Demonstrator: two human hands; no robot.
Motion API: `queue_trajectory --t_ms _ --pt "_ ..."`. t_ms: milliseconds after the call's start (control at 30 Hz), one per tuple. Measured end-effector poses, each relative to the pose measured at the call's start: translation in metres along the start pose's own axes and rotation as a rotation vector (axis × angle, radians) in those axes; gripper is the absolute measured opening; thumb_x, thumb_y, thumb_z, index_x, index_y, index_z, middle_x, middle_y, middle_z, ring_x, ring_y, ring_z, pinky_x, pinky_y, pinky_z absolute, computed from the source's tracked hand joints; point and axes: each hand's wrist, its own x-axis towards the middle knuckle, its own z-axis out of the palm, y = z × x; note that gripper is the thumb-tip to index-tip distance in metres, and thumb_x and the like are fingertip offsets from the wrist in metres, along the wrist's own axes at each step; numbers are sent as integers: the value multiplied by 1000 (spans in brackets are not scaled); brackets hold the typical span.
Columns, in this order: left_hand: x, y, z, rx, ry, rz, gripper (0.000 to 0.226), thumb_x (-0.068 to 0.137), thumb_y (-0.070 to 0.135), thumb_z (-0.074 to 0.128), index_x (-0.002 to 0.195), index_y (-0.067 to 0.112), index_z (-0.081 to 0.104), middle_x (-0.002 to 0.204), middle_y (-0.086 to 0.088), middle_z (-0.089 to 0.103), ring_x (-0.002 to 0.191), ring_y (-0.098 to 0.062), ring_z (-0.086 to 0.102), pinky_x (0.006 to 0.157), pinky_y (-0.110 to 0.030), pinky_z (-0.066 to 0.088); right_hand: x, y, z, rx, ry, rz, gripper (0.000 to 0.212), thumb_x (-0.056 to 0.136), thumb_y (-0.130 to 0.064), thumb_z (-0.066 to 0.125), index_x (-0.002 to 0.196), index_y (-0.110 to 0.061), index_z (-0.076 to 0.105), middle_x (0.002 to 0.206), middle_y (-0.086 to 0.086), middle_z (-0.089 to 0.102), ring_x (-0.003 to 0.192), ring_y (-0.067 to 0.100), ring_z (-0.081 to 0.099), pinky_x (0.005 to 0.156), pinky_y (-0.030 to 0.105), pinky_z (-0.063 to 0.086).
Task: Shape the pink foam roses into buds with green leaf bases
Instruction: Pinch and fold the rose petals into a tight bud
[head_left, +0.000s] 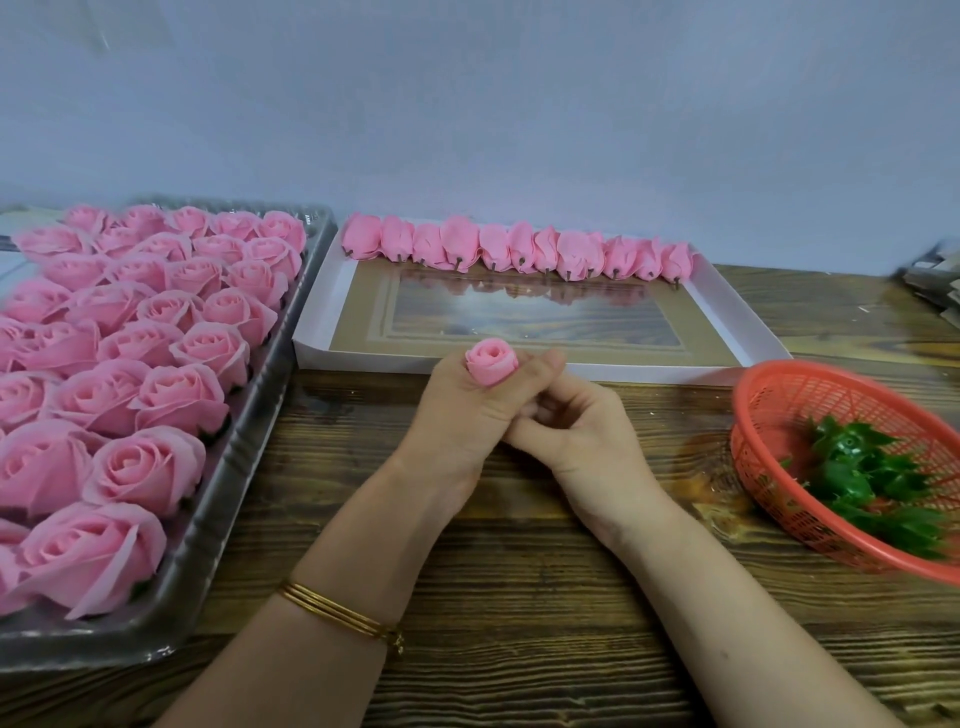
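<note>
Head view. Wooden worktop (519, 597): bare strip between tray and basket, both hands there. Tray (208, 545) at left, full with open roses (176, 397). White box (322, 332) behind, finished buds (519, 249) along far edge. Red basket (748, 410) at right, leaf bases (872, 467) inside. Left grip (467, 410) curled round bud (491, 366). Right grip (587, 431) curled, touching left below bud; cannot tell if it holds something.
</note>
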Motion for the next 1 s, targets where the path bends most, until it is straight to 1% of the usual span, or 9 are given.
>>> queue_trajectory --t_ms 67,200,267,367,433,567,700,900,1000 --pt "0 2 -3 47 -81 11 14 82 14 72 68 12 69 66 -5 65 65 -14 63 65 -24 54 0 -2 -2 84 -38 51 37 80 19 61 111 0 68 104 33 67 94 26 60 99 41 47" --pt "-1 5 -9 119 -168 28 22 74 28 72 68 9 63 68 -12 54 68 -18 55 65 -27 48 1 -3 -8 225 -124 117 28 75 12 63 95 -6 73 79 5 72 81 14 64 86 27 52" --pt "-1 4 -9 130 -137 34 23 77 30 72 69 9 67 66 -9 60 67 -16 59 66 -28 52 1 -3 -8 253 -137 121 28 71 9 65 94 -6 72 77 4 71 78 12 64 84 25 52" --pt "1 -2 -5 92 -26 21 33 87 21 70 87 -11 66 80 -32 67 75 -30 65 84 -49 56 2 1 -7 206 -80 96 35 75 15 69 108 2 67 94 16 70 95 24 64 97 37 49" --pt "1 -3 -1 51 21 3 39 89 19 69 92 -19 60 87 -38 64 77 -33 64 88 -57 53 2 4 -7 140 -30 67 34 75 17 68 106 2 67 93 16 69 92 23 63 94 35 50" --pt "2 -7 -1 55 14 3 26 88 19 69 81 -6 68 75 -19 68 70 -25 68 76 -38 58 3 6 -7 52 8 13 33 70 14 74 101 6 66 84 11 68 82 15 63 82 25 52" --pt "3 -3 -4 68 -70 -33 24 77 23 74 86 1 72 81 -20 69 76 -27 67 79 -37 58 3 4 -8 74 -22 12 35 69 12 71 99 -6 72 88 11 71 86 17 65 87 29 53" --pt "2 3 -11 100 -169 -39 51 76 32 73 93 -15 61 81 -18 55 75 -24 53 60 -26 44 3 2 -11 195 -106 109 28 74 14 60 87 -6 74 63 -1 67 65 6 62 69 18 52" --pt "3 1 -9 85 -126 -33 44 83 27 71 93 -15 63 80 -19 58 73 -24 58 62 -29 49 3 4 -11 201 -103 114 27 80 21 56 94 1 70 72 6 68 74 14 62 78 26 52"
